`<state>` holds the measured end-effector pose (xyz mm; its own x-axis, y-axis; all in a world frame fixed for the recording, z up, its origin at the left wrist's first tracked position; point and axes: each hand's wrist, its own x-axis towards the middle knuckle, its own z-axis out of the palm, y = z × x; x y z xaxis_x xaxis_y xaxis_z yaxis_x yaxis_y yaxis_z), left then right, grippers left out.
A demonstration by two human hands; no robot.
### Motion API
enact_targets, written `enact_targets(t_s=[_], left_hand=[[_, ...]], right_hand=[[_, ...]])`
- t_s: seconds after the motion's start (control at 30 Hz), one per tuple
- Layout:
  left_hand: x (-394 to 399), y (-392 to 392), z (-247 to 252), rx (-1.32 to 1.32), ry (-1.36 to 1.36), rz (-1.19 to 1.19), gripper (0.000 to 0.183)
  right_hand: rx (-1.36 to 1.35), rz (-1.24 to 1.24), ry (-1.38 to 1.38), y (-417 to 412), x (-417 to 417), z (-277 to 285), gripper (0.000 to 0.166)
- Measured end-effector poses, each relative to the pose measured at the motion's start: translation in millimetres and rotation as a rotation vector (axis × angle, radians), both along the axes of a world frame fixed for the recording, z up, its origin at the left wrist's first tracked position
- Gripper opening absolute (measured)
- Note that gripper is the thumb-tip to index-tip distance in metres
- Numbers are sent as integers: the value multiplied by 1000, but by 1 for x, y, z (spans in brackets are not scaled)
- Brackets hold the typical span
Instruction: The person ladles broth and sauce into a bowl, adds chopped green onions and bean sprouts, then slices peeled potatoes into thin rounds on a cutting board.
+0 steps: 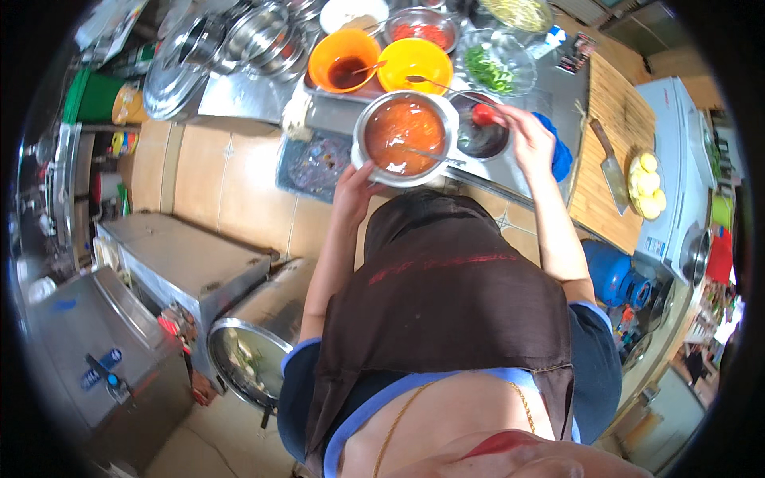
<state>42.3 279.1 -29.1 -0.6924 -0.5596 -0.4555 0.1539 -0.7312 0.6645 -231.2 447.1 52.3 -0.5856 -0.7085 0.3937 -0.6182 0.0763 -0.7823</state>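
Observation:
My left hand (354, 192) grips the lower left rim of a steel pot (360, 156) of orange-red soup, in which a metal utensil rests. My right hand (529, 138) holds a long-handled spoon (445, 87) by its far end; its bowl hangs over the yellow bowl (416, 54). A round red thing (484, 114) sits by my right fingertips, above a dark pot (487, 143); whether I hold it too I cannot tell. Left of the yellow bowl stands an orange bowl (326, 51) with dark liquid and a spoon. A glass bowl (520, 66) holds chopped greens.
On a wooden board (574, 203) at the right lie a cleaver (612, 173) and a dish of yellow, round pieces (647, 184). A blue cloth (560, 156) lies beside my right wrist. Steel bowls (263, 36) crowd the back left. A large stockpot (263, 334) stands at lower left.

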Motion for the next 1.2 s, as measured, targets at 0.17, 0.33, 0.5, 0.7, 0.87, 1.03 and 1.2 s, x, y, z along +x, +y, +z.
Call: enact_targets(t_s=[0.17, 0.33, 0.5, 0.7, 0.87, 1.03, 1.2], left_hand=[[-3, 14, 12, -2, -32, 74, 24], [1, 25, 32, -18, 3, 84, 37], [-9, 36, 53, -30, -18, 99, 42], [-24, 40, 74, -10, -1, 129, 45], [-42, 35, 83, -35, 12, 93, 46], [-66, 29, 90, -25, 17, 94, 45], [-84, 23, 94, -35, 24, 36, 35]], right_hand=[[172, 52, -33, -48, -27, -35, 24], [476, 13, 127, -79, -45, -33, 28], [468, -87, 168, -88, -143, -75, 31], [740, 107, 327, -87, -171, -112, 25], [623, 197, 274, -84, -180, -130, 13], [578, 100, 154, -81, -184, -113, 9], [408, -54, -268, -64, -183, -40, 13]])
